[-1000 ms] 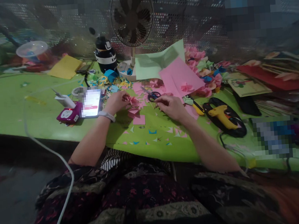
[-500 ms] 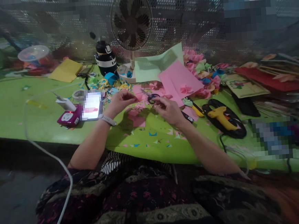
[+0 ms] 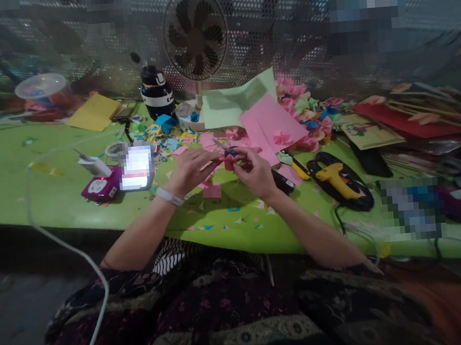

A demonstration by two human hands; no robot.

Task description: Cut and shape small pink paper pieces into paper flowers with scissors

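Observation:
My right hand [image 3: 255, 175] is closed around the handles of small dark scissors [image 3: 231, 151], whose blades point up and to the left. Between my hands is a small curled piece of pink paper [image 3: 229, 163], right below the scissors. My left hand [image 3: 192, 169], with a pale band on its wrist, reaches in from the left, its fingertips pinched at the pink paper's edge. Beneath the hands lie small pink paper squares [image 3: 211, 190]. A large pink sheet [image 3: 269, 124] leans over a pale green sheet [image 3: 225, 106] just beyond.
A fan [image 3: 195, 34] and a dark bottle [image 3: 156, 96] stand at the back. On the left are a lit phone [image 3: 136, 169] and a purple power adapter [image 3: 101, 185]. A yellow glue gun [image 3: 338, 180] rests on a black tray at right. Paper scraps litter the green table [image 3: 57, 202].
My left hand has moved right to meet the scissors, its fingers stretching further forward. The pink piece now sits curled between both hands. The whole view has shifted slightly.

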